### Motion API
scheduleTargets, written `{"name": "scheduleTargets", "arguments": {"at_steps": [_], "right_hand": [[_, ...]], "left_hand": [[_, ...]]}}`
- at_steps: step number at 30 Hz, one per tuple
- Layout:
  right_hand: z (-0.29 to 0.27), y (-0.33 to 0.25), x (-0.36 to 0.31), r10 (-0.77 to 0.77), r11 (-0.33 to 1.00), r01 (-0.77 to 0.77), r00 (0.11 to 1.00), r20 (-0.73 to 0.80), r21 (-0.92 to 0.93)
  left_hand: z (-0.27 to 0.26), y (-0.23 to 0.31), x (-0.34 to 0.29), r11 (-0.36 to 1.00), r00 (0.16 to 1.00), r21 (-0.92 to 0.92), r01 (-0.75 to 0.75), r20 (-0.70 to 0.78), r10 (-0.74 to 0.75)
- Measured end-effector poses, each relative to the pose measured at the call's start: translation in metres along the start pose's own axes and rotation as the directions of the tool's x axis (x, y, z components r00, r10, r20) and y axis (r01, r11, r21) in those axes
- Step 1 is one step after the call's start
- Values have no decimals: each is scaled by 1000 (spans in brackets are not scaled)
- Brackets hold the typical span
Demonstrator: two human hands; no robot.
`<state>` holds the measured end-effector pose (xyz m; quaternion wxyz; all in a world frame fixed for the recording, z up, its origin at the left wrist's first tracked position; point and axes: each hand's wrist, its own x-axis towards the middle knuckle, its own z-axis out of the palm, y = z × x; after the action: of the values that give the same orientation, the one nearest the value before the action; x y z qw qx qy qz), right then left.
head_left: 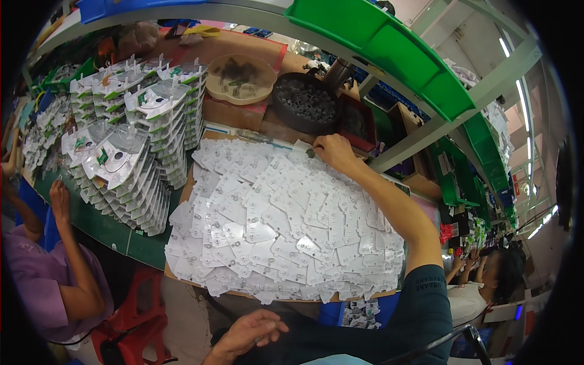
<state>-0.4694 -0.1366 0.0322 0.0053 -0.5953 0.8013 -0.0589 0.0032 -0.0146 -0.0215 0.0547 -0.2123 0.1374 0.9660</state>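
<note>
My right hand [334,152] reaches to the far edge of a broad heap of flat white plastic plates [286,213]. Its fingers are pinched together, and a small dark grey round part [311,153] shows at their tips. Nearer to me, below the heap's front edge, my left hand [250,333] hovers over my lap with its fingers curled in. Whatever lies between those fingers is too small to make out. Just beyond my right hand stands a round black tray [281,108] full of small dark grey parts.
Tall stacks of white and green housings [115,158] stand at the left, beside a co-worker's hand [59,198]. A beige dish [264,85] and dark red bin [359,115] lie at the back. A shelf post [395,149] rises at right; a blue bin [331,313] sits below the table.
</note>
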Motion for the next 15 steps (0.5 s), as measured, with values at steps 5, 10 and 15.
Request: {"name": "scheduleTargets", "arguments": {"at_steps": [5, 10, 15], "right_hand": [[16, 5, 7, -18, 997, 24, 997, 81, -77], [24, 6, 11, -45, 992, 55, 995, 93, -115], [21, 6, 10, -42, 990, 53, 996, 85, -133]], "left_hand": [[-2, 5, 4, 1000, 1000, 4, 15, -14, -15], [-2, 7, 6, 999, 1000, 51, 7, -11, -6], [-4, 7, 7, 998, 1000, 58, 19, 7, -20]]}}
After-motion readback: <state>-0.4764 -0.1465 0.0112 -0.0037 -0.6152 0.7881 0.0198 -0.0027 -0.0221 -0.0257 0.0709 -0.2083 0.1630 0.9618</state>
